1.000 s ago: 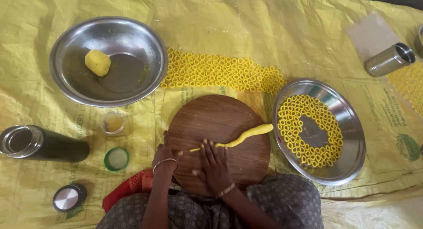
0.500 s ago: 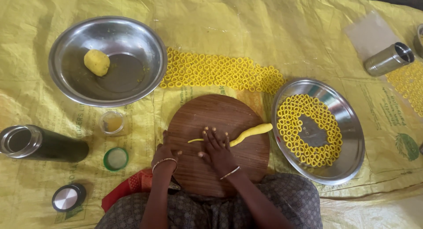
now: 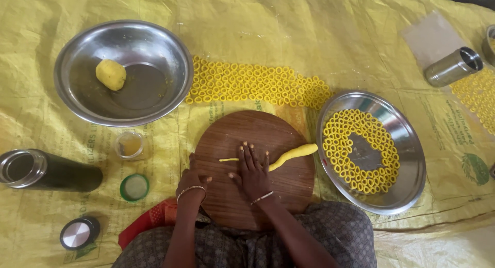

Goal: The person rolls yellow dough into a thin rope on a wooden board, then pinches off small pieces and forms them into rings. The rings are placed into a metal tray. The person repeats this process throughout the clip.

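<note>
Seen from above, a person sits on the floor at a round dark brown wooden board (image 3: 256, 167) laid on a yellow woven plastic sheet (image 3: 289, 36). The right hand (image 3: 252, 170) lies flat and open, fingers spread, palm pressing down on a thin rope of soft yellow dough (image 3: 289, 155); it grips nothing. The rope runs across the board beneath the fingers, a thin tail poking out to the hand's left and a thicker, tapering end reaching to its right, near the board's edge. The left hand (image 3: 192, 183) rests loosely curled on the board's near left edge, holding nothing that can be seen.

The dough looks light, soft and pliable, likely to stretch or tear if lifted by one end, so it is probably best handled with a flat palm, or pinched gently at the thicker right part.

Just right of the right hand stands a shallow steel plate (image 3: 412, 144) with small yellow dough rings (image 3: 361, 150) arranged around it. Beyond the board, more yellow rings (image 3: 258, 85) lie in rows on the sheet. Up and left sits a steel bowl (image 3: 170, 67) with a lump of yellow dough (image 3: 111, 74). Left of the left hand are a small glass cup (image 3: 130, 144), a green-rimmed lid (image 3: 134, 187) and a dark steel flask (image 3: 46, 170) on its side
</note>
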